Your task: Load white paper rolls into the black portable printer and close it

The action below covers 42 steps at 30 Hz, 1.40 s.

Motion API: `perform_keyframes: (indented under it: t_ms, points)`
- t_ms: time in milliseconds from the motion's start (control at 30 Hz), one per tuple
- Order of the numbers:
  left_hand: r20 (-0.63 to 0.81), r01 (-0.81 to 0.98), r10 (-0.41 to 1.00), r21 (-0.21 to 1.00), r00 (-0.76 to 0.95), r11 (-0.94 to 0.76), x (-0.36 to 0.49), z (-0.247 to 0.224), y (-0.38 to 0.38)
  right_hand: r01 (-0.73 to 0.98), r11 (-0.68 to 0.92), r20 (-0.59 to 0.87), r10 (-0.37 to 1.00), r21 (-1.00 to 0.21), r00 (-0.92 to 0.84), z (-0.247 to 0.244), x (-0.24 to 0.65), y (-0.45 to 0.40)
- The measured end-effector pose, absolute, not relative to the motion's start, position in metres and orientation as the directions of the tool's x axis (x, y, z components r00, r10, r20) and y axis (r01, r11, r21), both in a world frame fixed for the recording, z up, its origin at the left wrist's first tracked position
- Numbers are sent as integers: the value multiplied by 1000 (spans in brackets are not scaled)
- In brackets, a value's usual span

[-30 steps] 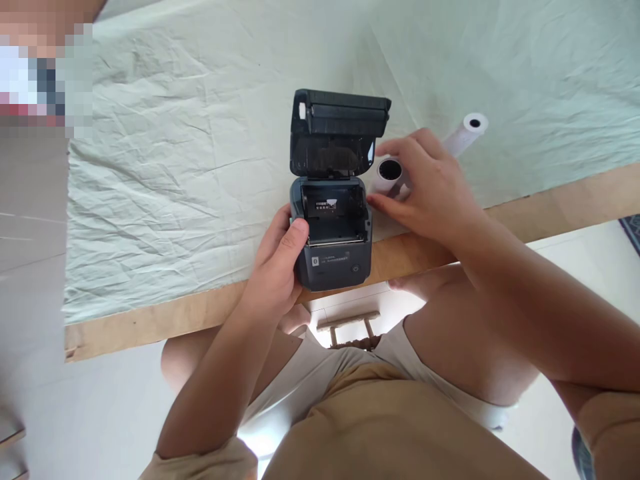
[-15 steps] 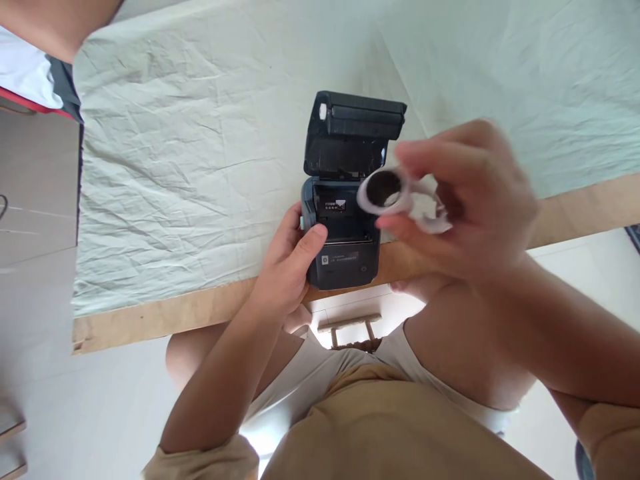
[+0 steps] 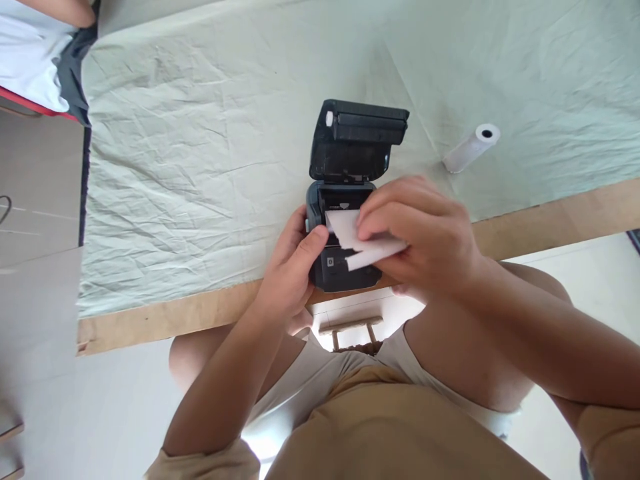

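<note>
A dark portable label printer (image 3: 320, 200) lies at the table's front edge with its lid (image 3: 350, 157) swung up. My left hand (image 3: 295, 260) grips its left side, thumb on the top rim. Over the printer's open paper bay, my right hand (image 3: 425, 227) holds a roll of white paper (image 3: 345, 227), with a loose flap hanging toward the front. The roll covers much of the bay; whether it touches the inside I cannot tell. To the right, a second white paper roll (image 3: 465, 153) rests on the cloth, its dark core hole showing.
A wrinkled pale green cloth (image 3: 175, 167) covers the table, whose bare wooden edge (image 3: 175, 310) runs along my side. Another person's arm (image 3: 65, 8) and white clothing (image 3: 30, 60) show at the upper left. A wooden stool (image 3: 350, 325) stands under the table.
My right hand has moved left and turned, bringing the paper roll over the open bay. The second roll, hidden behind that hand before, now shows. My left hand keeps its grip.
</note>
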<state>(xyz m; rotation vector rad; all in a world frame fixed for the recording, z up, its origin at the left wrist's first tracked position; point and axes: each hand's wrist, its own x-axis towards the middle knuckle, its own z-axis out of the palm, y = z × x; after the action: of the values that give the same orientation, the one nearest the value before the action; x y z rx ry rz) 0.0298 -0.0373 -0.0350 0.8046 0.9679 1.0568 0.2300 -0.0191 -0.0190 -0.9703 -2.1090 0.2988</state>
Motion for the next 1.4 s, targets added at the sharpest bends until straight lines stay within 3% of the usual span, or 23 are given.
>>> perform_keyframes:
  t_ms: [167,267,400,533,700,833,1067,1200,1400]
  points:
    - [-263,-296,946,904,188,310,27,-34,-40,359,844,709,531,-398,-464,-32,233,-24]
    - [-293,-261,942,908,167,328,26,-34,-42,397,775,731,615,-492,-295,-29,241,-18]
    - [-268,-239,950,923,158,300,25,-37,-41,508,524,560,823,-684,-96,-23,251,-9]
    - [-250,-236,955,930,158,282,24,-37,-39,419,515,530,843,-748,-89,-26,256,-8]
    - [-269,-252,947,918,176,308,24,-35,-38,379,383,259,905,-843,-338,-40,258,-7]
    - [-231,-283,955,918,187,277,25,-38,-38,281,292,153,891,-914,-428,-49,259,-1]
    - [-275,-297,932,893,234,338,28,-33,-36,282,260,114,888,-924,-445,-52,264,7]
    - [-209,-336,954,902,214,272,28,-37,-37,292,288,141,889,-912,-436,-55,262,3]
    - [-294,-375,949,872,115,316,29,-48,-33,372,417,280,886,-830,-369,-60,261,-1]
